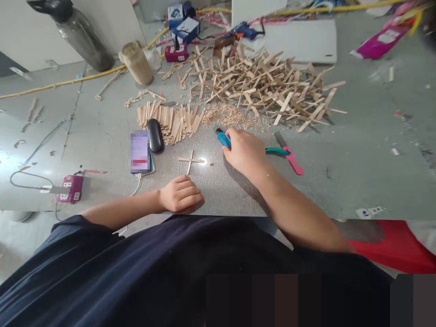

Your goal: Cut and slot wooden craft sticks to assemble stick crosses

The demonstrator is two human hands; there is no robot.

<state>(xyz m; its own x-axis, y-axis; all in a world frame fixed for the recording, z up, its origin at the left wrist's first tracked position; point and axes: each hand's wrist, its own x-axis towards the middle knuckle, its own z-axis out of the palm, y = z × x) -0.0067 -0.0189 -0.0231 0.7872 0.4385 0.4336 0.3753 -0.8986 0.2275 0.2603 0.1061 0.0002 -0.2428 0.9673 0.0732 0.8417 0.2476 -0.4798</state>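
Note:
My right hand [245, 152] is closed round a blue tool with a dark tip [223, 138], which looks like a utility knife; the hand covers most of it. A teal handle [276, 151] sticks out on the hand's far right side; I cannot tell whether it belongs to the same tool. It meets a pink-handled knife [293, 162] lying on the table. My left hand [181, 194] rests as a loose fist near the front edge, nothing showing in it. Just beyond it lie two wooden sticks crossed in an X [191, 160].
Behind the hands are a heap of wooden sticks [259, 81], small wood chips [231, 116] and a row of cut sticks [173, 120]. A phone [139, 152], a black case [156, 135], a jar [137, 62], a bottle [83, 38] and a glue gun [247, 31] stand around.

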